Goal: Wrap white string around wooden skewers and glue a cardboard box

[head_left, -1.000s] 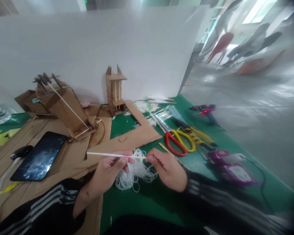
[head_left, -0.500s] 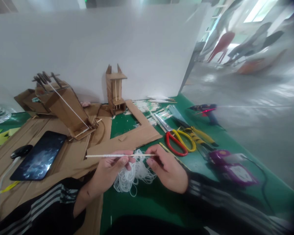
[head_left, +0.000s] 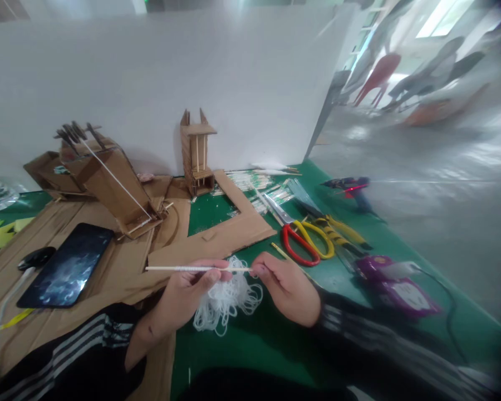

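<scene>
A thin wooden stick (head_left: pixel 161 269) lies level across both hands, with white string wound round part of its length. My left hand (head_left: pixel 179 303) is closed on the stick near its middle, thumb in front. At the stick's right end, my right hand (head_left: pixel 292 292) pinches with thumb and forefinger; its other fingers are curled in. Whether those fingertips also hold a strand is too small to tell. A loose tangle of white string (head_left: pixel 223 306) hangs and lies below, between the two hands, over the green table top (head_left: pixel 229 362).
Cardboard sheets (head_left: pixel 125 278) cover the left side, bearing a phone (head_left: pixel 69 264) and a tilted cardboard structure (head_left: pixel 108 184). Another cardboard stand (head_left: pixel 197 150) is at the back. Scissors (head_left: pixel 303 245), pliers (head_left: pixel 338 231), a glue gun (head_left: pixel 350 186) and a purple power strip (head_left: pixel 394 284) lie to the right.
My right fingers have closed from a looser grasp into a pinch at the stick's right end. The string tangle has shifted slightly. My left hand has hardly moved.
</scene>
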A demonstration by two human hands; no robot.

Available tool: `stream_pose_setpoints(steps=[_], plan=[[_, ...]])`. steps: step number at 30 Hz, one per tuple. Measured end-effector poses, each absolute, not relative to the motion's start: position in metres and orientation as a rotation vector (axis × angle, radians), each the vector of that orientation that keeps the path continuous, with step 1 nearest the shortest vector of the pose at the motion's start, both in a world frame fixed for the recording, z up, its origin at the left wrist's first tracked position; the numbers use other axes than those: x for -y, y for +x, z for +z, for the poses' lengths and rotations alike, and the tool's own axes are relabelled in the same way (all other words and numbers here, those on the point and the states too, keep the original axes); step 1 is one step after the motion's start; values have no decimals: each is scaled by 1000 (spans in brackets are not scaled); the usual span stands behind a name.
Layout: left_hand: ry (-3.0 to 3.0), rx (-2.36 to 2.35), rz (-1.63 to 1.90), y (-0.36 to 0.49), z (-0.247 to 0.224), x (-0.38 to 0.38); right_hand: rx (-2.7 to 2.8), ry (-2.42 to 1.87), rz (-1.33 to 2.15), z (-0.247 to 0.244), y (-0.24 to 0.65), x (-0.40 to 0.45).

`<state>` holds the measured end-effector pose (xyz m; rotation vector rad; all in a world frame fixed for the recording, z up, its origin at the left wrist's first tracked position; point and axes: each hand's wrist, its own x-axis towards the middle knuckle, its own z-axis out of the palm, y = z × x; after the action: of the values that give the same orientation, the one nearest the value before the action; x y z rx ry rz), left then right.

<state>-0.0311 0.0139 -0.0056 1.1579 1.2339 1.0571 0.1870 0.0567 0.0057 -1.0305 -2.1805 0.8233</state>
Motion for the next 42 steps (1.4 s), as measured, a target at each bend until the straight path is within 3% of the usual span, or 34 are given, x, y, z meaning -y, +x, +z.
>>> stream_pose_setpoints(steps=[18,31,37,42], plan=[[1178,-1240,1058,-31,-9,-14,2175,-988,854,7,188,-56],[1345,-1209,876,-37,2,-12,2215,-1009,763,8,190,-59],[1374,-1351,962,-36,-7,-13,2224,-1017,804,8,191,-61],[1605,-1311,1076,-36,-10,-13,2292,-828,623,7,186,-57]])
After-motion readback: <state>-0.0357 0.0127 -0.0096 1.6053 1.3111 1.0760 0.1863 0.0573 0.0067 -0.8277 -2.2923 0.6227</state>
